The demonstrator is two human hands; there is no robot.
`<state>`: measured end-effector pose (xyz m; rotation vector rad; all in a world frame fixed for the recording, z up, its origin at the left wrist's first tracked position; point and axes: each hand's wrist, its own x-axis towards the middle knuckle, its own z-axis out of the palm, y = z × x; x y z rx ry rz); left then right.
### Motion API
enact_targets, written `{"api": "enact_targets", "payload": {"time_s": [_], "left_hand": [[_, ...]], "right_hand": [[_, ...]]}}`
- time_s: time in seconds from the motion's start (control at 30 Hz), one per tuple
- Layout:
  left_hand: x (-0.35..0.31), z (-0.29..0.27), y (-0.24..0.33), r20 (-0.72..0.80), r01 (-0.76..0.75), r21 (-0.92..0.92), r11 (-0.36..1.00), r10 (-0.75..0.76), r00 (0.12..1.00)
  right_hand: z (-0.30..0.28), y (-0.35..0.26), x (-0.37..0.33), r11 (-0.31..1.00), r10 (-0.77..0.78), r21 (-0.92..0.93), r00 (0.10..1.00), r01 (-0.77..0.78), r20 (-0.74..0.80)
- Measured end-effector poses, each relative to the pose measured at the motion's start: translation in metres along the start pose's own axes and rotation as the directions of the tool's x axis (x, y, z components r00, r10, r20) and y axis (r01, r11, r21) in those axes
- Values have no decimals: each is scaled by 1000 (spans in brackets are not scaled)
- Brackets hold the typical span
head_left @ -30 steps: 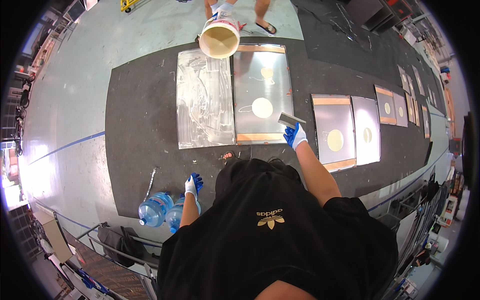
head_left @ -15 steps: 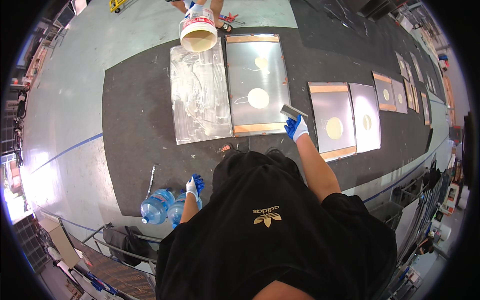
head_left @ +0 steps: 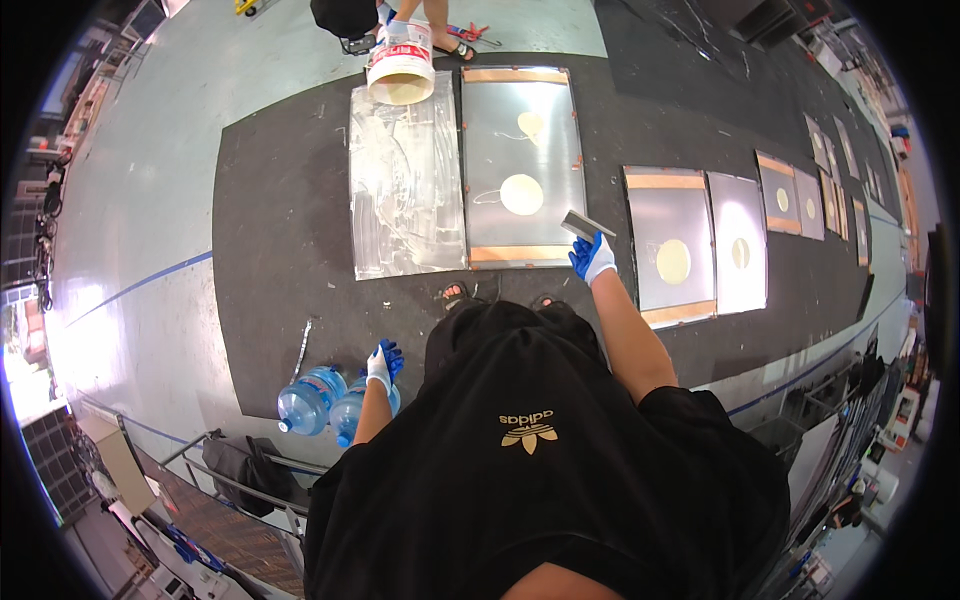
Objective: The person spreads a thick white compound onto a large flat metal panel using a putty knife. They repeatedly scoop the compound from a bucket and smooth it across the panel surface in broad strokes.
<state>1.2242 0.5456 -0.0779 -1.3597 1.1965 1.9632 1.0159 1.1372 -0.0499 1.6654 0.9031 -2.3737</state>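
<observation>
My right hand, in a white and blue glove, grips a wide flat-bladed scraper beside the right edge of a silvery panel. Two round cream patches lie on that panel, with wood-coloured strips across its ends. My left hand, gloved alike, hangs low on the left with its fingers loosely apart and nothing in them. Close to it are two blue water bottles. Left of the silvery panel lies a panel smeared with whitish paste. Over its far end, another person tilts a white bucket with cream-coloured contents.
More panels with cream patches lie in a row to the right on a dark mat. A red-handled tool lies by the other person's foot. Metal rails and a dark cloth stand behind the bottles.
The other person's dark-covered head has come into view beside the bucket, which sits slightly differently. The whole view has shifted a little. My right hand still holds the scraper.
</observation>
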Motion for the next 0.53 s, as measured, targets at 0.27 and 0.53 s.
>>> {"api": "enact_targets", "payload": {"time_s": [0.27, 0.53], "left_hand": [[-18, -5, -21, -46, 0, 33, 999, 1, 999], [-24, 13, -14, -102, -49, 81, 995, 58, 993]], "right_hand": [[-8, -5, 6, 1000, 9, 23, 999, -10, 53], [-20, -14, 24, 999, 29, 40, 999, -30, 16]]}}
